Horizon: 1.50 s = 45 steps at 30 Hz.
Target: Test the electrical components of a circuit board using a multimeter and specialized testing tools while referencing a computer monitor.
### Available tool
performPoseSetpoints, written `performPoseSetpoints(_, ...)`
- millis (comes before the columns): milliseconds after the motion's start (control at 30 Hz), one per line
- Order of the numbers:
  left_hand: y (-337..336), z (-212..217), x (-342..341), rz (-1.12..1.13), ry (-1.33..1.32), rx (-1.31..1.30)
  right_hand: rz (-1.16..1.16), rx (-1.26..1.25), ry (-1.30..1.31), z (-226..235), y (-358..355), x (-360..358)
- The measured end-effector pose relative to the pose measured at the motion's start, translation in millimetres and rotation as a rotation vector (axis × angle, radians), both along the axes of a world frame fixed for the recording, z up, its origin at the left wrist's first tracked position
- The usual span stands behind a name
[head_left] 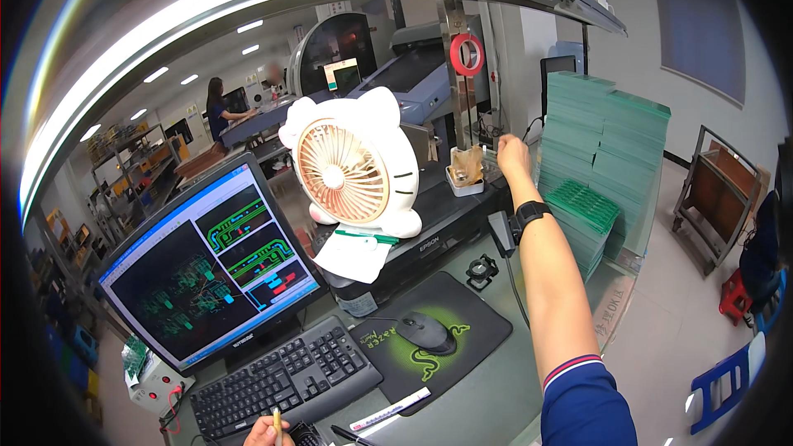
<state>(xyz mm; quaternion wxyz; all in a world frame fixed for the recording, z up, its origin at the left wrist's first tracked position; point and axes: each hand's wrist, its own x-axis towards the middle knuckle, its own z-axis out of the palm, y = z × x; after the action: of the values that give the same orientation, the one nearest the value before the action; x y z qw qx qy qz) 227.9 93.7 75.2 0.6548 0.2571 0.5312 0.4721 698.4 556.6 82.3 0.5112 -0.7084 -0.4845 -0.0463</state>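
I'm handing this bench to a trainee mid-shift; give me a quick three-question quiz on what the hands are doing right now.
1. True or false: the right hand is stretched out toward the tall stacks of green boards.
2. What does the left hand hold? A) a slim yellow stick like a pencil B) the mouse C) a roll of tape
3. Fill in: the mouse lies on a black and green ____.

Key: 1 true; 2 A; 3 mouse pad.
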Motion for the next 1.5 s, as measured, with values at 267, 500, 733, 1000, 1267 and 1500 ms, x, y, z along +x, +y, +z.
performPoseSetpoints(267, -1.3, -1.8, -4.1, -0.014, 0.024, 0.036, 0.361, -0.153, -0.527, 43.1, -53.4, -78.5)
performPoseSetpoints(500, -1.6, -5.8, -4.6, -0.022, -0.014, 0.057, 0.304, -0.294, -0.801, 2.3, -42.9, -67.5)
performPoseSetpoints(733, -3.7, -7.3, -9.0, -0.026, 0.008, 0.073, 0.683, -0.372, -0.694, 21.4, -53.2, -64.8)
performPoseSetpoints(1000, -5.6, -10.6, -7.6, -0.017, 0.016, 0.097, 0.389, -0.329, -0.754, 26.5, -30.9, -83.4)
performPoseSetpoints(1267, -5.1, -11.2, -8.5, -0.055, 0.047, 0.118, 0.235, -0.564, -0.873, 24.8, -27.7, -99.8)
performPoseSetpoints(1500, -4.3, -12.6, -9.1, -0.044, 0.038, 0.135, 0.307, -0.498, -0.731, 16.1, -12.6, -92.6)
